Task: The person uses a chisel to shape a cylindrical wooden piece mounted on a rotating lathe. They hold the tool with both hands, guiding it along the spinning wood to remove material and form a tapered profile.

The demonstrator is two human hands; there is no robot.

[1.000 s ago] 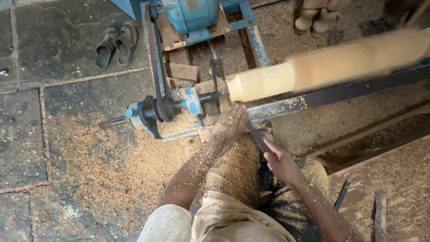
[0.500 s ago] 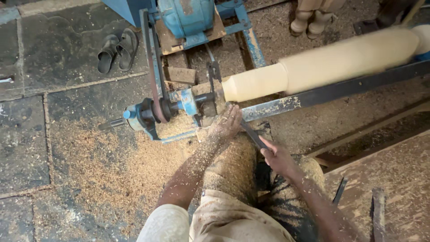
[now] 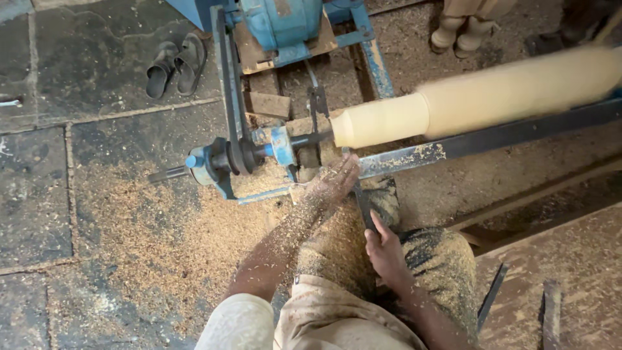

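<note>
A long pale wooden cylinder (image 3: 479,100) spins, blurred, on a blue lathe (image 3: 240,159). My left hand (image 3: 334,181), coated in sawdust, lies over the front end of a dark chisel (image 3: 360,202) where it meets the steel rest bar (image 3: 499,136), just below the cylinder's left end. My right hand (image 3: 383,249) is closed around the chisel's rear end, above my sawdust-covered knee. The chisel's tip is hidden under my left hand.
A black drive belt (image 3: 230,84) runs up to a blue motor (image 3: 282,23). A pair of dark sandals (image 3: 172,65) lies on the stone floor. Sawdust (image 3: 162,220) is heaped at the left. Two spare metal tools (image 3: 492,295) lie at the right. Turned wooden pieces (image 3: 460,26) stand at the top.
Both hands keep their hold on the chisel in the same place. The cylinder keeps spinning, and the view has drifted slightly.
</note>
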